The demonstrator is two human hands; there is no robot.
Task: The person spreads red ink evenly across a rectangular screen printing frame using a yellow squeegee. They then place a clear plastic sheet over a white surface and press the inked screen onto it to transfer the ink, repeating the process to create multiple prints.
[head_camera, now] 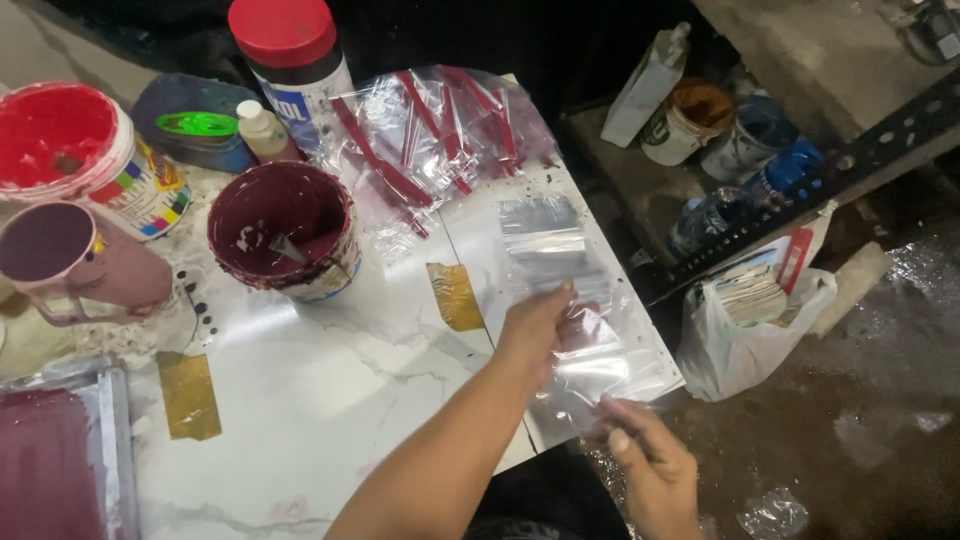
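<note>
Nearest us: our right hand (650, 470), fingers loosely open, touching the lower edge of a clear plastic sleeve (590, 365). Our left hand (535, 330) pinches the sleeve's upper part over the white table's (300, 400) edge. Beyond the left hand: more red-striped sleeves (430, 135); to its left, a maroon paint tub (283, 228).

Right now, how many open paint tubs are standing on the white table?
3: a red tub at the far left, a pink tub just below it, and a maroon tub near the middle. Others may be outside the view.
</note>
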